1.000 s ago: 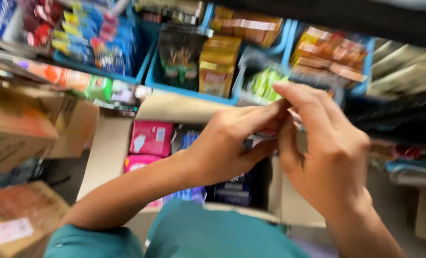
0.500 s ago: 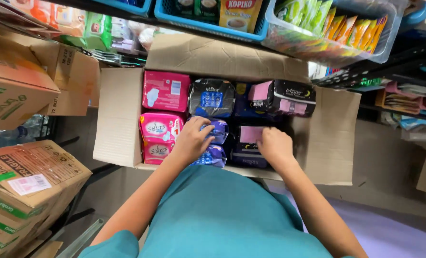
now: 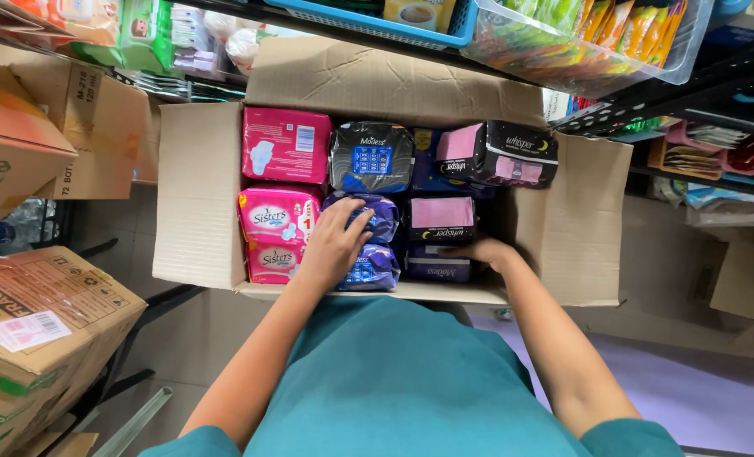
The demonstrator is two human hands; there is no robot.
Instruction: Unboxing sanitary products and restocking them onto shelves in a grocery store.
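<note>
Your hands in the open box (image 3: 195, 195) of packs.
Blue pack (image 3: 375, 241) sits front-middle; your left hand (image 3: 336, 245) grips its top. Right hand (image 3: 484, 251) rests on a dark pack (image 3: 436, 271) beside it, grip unclear. Pink packs (image 3: 277, 228) lie left, shelf bins (image 3: 563, 51) above.

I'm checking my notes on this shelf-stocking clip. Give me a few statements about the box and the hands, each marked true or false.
1. The cardboard box stands open, flaps spread. True.
2. The left hand rests on a purple pack. True.
3. The right hand is lifted high above the box. False: it is down inside, at the dark packs near the front edge.
4. The pink packs fill the box's right side. False: they sit on its left.
5. The person wears a teal top. True.
</note>
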